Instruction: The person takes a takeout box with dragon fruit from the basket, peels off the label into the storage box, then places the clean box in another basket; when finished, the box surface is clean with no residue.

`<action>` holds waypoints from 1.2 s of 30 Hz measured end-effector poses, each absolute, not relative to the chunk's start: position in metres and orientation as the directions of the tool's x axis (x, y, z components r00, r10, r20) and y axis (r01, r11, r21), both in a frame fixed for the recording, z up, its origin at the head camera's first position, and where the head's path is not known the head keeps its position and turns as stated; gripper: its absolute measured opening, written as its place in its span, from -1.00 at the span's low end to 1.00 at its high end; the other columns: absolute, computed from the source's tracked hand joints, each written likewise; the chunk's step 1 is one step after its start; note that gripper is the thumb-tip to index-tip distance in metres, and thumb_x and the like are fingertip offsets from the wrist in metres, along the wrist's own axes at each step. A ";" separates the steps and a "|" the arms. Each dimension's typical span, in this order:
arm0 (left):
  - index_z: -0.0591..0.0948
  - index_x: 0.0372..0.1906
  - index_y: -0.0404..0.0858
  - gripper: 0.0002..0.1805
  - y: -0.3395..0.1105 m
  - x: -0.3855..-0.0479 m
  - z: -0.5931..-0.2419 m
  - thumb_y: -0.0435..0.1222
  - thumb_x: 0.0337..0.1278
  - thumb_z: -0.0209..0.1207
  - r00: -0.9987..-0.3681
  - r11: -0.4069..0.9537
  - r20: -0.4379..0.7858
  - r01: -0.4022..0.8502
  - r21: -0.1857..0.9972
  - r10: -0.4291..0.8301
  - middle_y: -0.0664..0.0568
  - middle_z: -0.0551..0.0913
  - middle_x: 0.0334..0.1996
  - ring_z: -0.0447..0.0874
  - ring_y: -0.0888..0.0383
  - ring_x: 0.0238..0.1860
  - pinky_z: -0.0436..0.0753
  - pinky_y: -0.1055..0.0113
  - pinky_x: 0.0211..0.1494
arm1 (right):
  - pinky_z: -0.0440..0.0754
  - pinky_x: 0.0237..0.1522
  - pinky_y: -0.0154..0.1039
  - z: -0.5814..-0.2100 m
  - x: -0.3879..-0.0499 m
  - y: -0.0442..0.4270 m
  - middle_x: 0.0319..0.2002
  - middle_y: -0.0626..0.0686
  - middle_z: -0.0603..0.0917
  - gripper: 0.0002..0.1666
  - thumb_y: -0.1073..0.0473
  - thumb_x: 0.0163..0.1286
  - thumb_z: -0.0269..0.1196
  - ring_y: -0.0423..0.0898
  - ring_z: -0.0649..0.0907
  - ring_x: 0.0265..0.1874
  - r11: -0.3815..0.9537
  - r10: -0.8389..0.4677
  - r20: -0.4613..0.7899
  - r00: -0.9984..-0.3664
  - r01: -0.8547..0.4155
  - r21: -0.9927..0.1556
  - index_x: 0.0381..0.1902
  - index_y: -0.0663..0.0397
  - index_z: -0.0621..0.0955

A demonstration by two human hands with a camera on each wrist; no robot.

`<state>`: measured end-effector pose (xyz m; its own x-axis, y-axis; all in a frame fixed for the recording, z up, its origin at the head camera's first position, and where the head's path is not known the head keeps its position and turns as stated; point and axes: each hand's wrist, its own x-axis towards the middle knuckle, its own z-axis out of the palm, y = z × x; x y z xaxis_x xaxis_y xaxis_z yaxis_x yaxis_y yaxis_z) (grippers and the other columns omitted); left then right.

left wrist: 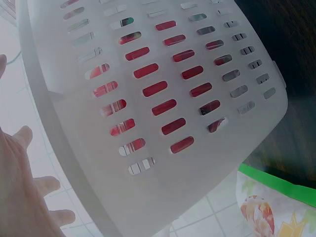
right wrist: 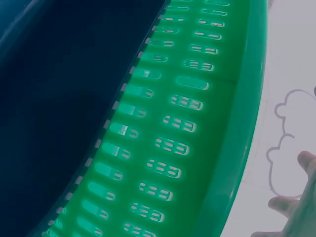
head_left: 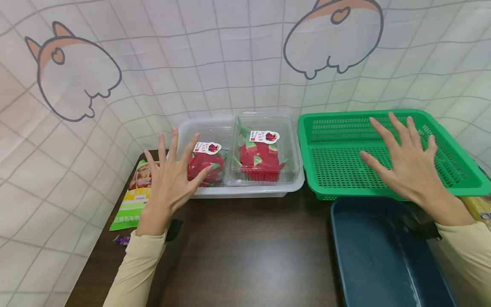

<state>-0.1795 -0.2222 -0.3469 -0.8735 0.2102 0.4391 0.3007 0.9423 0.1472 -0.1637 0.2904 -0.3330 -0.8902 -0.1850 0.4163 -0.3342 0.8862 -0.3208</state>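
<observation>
My left hand [head_left: 168,183], fingers spread, hovers over the left end of a white slotted basket [head_left: 245,191] and holds nothing. Inside that basket stand two clear plastic boxes; the right box [head_left: 264,149] and the left box [head_left: 211,164] each show red dragon fruit through a labelled lid. Over the green basket [head_left: 318,170] my right hand [head_left: 410,168] is spread with nothing in it. In the left wrist view, red fruit shows through the slots of the white basket wall [left wrist: 128,197]. The right wrist view shows the green basket's slotted side [right wrist: 222,123] near my fingertips.
A dark blue bin [head_left: 376,256] stands in front of the green basket. On the left lie a green and yellow food packet [head_left: 132,204] and a small purple wrapper [head_left: 121,240]. A yellow package [head_left: 477,207] shows at the right edge. Behind hangs a tile-patterned cloth [head_left: 230,64].
</observation>
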 end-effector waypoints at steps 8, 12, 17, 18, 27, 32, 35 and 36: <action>0.06 0.70 0.17 -0.07 -0.219 -0.181 -0.349 0.28 0.31 0.05 -0.883 0.939 0.416 0.304 0.159 0.216 -0.19 -0.19 0.70 -0.35 -0.35 0.66 -0.18 -0.59 0.47 | -0.41 0.35 0.67 -0.333 -0.159 0.288 0.69 0.23 -0.07 -0.09 -0.27 0.57 0.10 0.38 -0.19 0.64 0.880 -0.188 0.371 -0.910 -0.323 -0.347 0.72 -0.24 0.06; 0.09 0.70 0.16 -0.09 -0.224 -0.176 -0.350 0.28 0.33 0.06 -0.887 0.924 0.414 0.314 0.216 0.204 -0.22 -0.15 0.69 -0.26 -0.34 0.66 -0.06 -0.52 0.52 | -0.18 0.35 0.69 -0.328 -0.156 0.273 0.66 0.28 0.02 -0.12 -0.14 0.58 0.17 0.45 -0.06 0.60 0.830 -0.229 0.352 -0.908 -0.371 -0.417 0.70 -0.14 0.12; 0.13 0.69 0.06 -0.04 -0.232 -0.166 -0.351 0.23 0.28 0.19 -0.905 0.904 0.395 0.291 0.314 0.155 -0.24 -0.02 0.64 -0.06 -0.31 0.60 0.15 -0.51 0.47 | 0.28 0.22 0.51 -0.318 -0.153 0.249 0.56 0.32 0.22 -0.20 0.06 0.59 0.23 0.40 0.27 0.46 0.711 -0.300 0.304 -0.904 -0.425 -0.560 0.66 0.03 0.22; 0.11 0.69 0.05 -0.01 -0.233 -0.164 -0.352 0.23 0.26 0.22 -0.913 0.901 0.384 0.276 0.334 0.138 -0.24 -0.01 0.64 -0.03 -0.31 0.59 0.19 -0.51 0.44 | 0.33 0.22 0.44 -0.317 -0.152 0.245 0.54 0.32 0.25 -0.21 0.08 0.59 0.23 0.37 0.33 0.42 0.685 -0.313 0.286 -0.906 -0.424 -0.593 0.65 0.05 0.22; -0.03 0.72 -0.05 0.20 -0.244 -0.152 -0.356 0.19 0.14 0.39 -0.964 0.831 0.266 0.154 0.534 0.008 -0.25 -0.02 0.63 -0.08 -0.27 0.59 0.35 -0.52 0.33 | 0.55 0.24 0.19 -0.304 -0.155 0.211 0.44 0.21 0.46 -0.29 0.04 0.66 0.13 0.17 0.59 0.28 0.484 -0.384 0.041 -0.923 -0.239 -0.842 0.65 -0.08 0.23; -0.04 0.72 -0.10 0.29 -0.249 -0.153 -0.360 0.14 0.03 0.49 -0.973 0.791 0.226 0.103 0.604 -0.046 -0.26 -0.04 0.63 -0.10 -0.28 0.58 0.31 -0.51 0.37 | 0.62 0.23 -0.21 -0.302 -0.166 0.196 0.45 0.28 0.45 -0.25 0.02 0.66 0.12 0.19 0.61 0.27 0.373 -0.420 -0.058 -0.906 -0.114 -0.921 0.66 0.02 0.17; -0.08 0.72 -0.10 0.31 -0.250 -0.154 -0.361 0.12 0.04 0.50 -0.984 0.753 0.169 0.064 0.655 -0.063 -0.27 0.00 0.60 -0.02 -0.29 0.55 0.34 -0.48 0.38 | 0.63 0.21 -0.30 -0.304 -0.174 0.190 0.47 0.31 0.42 -0.22 0.04 0.66 0.11 0.21 0.58 0.31 0.327 -0.435 -0.113 -0.893 -0.040 -0.944 0.67 0.07 0.11; -0.09 0.72 -0.10 0.30 -0.251 -0.155 -0.362 0.11 0.05 0.50 -0.987 0.736 0.149 0.051 0.675 -0.068 -0.28 0.02 0.60 0.00 -0.29 0.54 0.35 -0.47 0.38 | 0.62 0.24 -0.27 -0.304 -0.176 0.189 0.48 0.31 0.41 -0.21 0.03 0.67 0.11 0.22 0.58 0.32 0.319 -0.436 -0.129 -0.890 -0.019 -0.948 0.68 0.06 0.09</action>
